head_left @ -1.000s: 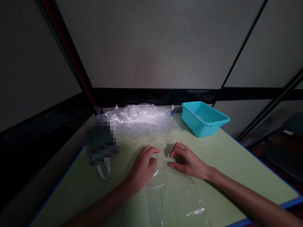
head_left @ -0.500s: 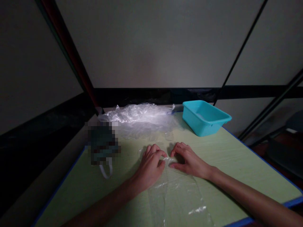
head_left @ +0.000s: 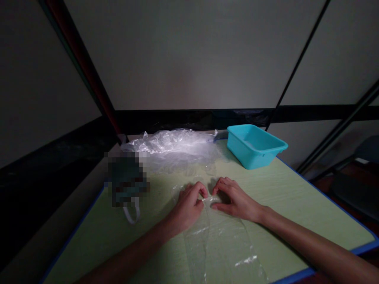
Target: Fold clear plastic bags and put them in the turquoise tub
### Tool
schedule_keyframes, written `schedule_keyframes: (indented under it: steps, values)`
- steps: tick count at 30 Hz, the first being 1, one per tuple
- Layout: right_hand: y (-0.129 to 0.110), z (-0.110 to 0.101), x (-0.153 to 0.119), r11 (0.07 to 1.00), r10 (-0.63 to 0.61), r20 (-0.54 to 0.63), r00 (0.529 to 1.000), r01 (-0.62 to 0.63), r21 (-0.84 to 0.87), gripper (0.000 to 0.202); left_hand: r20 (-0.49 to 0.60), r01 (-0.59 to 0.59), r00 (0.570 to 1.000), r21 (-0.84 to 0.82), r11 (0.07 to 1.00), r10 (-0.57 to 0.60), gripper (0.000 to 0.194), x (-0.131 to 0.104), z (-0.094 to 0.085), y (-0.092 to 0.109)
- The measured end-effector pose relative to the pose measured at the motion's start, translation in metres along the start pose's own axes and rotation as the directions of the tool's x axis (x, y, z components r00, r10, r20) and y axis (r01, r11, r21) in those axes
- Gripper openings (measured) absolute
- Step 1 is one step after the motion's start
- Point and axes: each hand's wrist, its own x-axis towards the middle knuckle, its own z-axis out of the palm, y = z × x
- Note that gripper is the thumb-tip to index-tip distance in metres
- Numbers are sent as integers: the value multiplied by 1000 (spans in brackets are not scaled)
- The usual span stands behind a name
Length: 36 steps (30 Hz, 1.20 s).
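Note:
A clear plastic bag (head_left: 225,246) lies flat on the table in front of me, its lower part running out of the bottom of the view. At its top edge my left hand (head_left: 188,205) is closed, thumb and index finger pinching the film. My right hand (head_left: 235,199) faces it from the other side, fingers curled around the same edge. A small gap shows between its thumb and index finger, with film crossing there. The fingertips of the two hands are close together but apart.
Along the back of the pale green, blue-edged table (head_left: 284,197) lies a heap of clear plastic film (head_left: 174,144). A turquoise basin (head_left: 251,152) stands at the back right. On the left is a blurred-out dark green item (head_left: 127,177) with a white loop. Wall panels rise behind.
My left thumb and index finger have shifted slightly and curled at the bag's edge. The right hand is nearly still. The whole view has shifted a little.

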Motion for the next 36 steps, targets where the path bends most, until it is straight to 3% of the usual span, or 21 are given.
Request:
schedule_keyframes:
  steps: [6, 15, 19, 26, 36]
  values:
    - [-1, -1, 0, 1000, -8, -3, 1000, 8, -2, 22, -16, -27, 1000, -98, 995, 25, 39, 3, 3, -4]
    - [-1, 2, -1, 995, -55, -41, 998, 59, 86, 16, -40, -62, 998, -247, 967, 54, 23, 5, 4, -2]
    - [-2, 4, 0, 994, -68, -45, 997, 72, 88, 3, -35, -71, 997, -321, 944, 63, 26, 5, 5, -1]
    - [-2, 4, 0, 994, -57, -50, 997, 62, 92, 6, -4, -31, 999, -424, 905, 33, 31, 5, 6, 1]
    - [-2, 5, 1, 992, -65, -51, 997, 70, 101, 5, -11, -25, 1000, -438, 899, 23, 44, 4, 7, 3]
